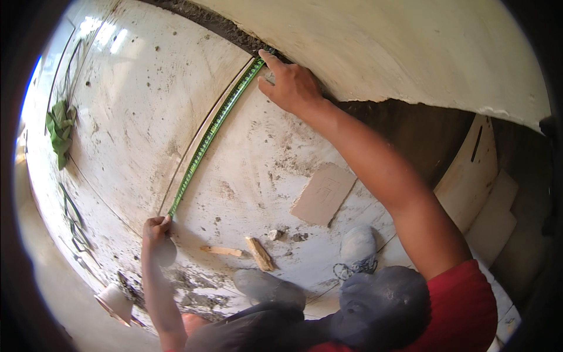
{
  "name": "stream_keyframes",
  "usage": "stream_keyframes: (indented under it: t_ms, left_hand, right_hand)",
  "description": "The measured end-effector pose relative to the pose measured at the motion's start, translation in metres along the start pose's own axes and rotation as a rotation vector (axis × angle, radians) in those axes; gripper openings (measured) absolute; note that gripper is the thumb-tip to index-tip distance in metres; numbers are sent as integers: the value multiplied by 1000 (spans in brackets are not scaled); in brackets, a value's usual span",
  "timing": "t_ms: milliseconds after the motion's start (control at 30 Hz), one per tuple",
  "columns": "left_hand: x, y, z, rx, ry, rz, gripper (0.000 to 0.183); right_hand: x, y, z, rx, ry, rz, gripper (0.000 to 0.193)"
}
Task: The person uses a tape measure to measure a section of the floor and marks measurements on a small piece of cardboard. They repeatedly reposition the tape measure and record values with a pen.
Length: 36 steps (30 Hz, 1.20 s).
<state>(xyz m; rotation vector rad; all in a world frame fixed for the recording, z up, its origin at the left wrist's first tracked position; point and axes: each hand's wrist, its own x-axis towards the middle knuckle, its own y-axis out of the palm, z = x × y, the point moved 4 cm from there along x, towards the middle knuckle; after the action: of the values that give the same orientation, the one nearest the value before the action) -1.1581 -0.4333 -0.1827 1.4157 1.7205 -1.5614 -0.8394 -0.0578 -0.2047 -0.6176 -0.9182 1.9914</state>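
A green tape measure (pixel 211 134) stretches in a long line over the dusty, pale tiled floor (pixel 141 111), beside a dark joint between tiles. My left hand (pixel 155 229) is closed on its near end. A dark rounded shape beneath that hand is blurred, and I cannot tell whether it is the tape's case. At the foot of the wall, my right hand (pixel 293 85) holds the far end, its index finger stretched over the blade and its thumb lower down; the remaining fingers are mostly hidden.
A plain cream wall (pixel 410 47) rises beyond a rough, dirt-filled gap. On the floor lie a broken tile piece (pixel 322 193), wood scraps (pixel 259 253), a green cloth (pixel 60 132) and a white container (pixel 115 302). My shoe (pixel 358 246) stands close to the tile piece. A dark recess opens at right.
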Motion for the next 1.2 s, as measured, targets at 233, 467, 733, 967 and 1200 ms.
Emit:
stream_keyframes:
  t_ms: [233,467,733,967,1200]
  left_hand:
    - [1,0,0,-92,-22,-5,45]
    - [8,1,5,-8,-4,-70,48]
    - [7,2,2,14,32,-96,50]
    - [2,0,-5,32,20,-60,51]
    - [1,1,-8,-1,18,-55,50]
  right_hand:
    - [0,2,-5,32,1,33,64]
    - [0,1,-3,-7,-44,43,66]
    - [0,1,-3,1,23,55,67]
    - [2,3,-5,-10,54,67,68]
    - [1,0,-3,-14,53,69,68]
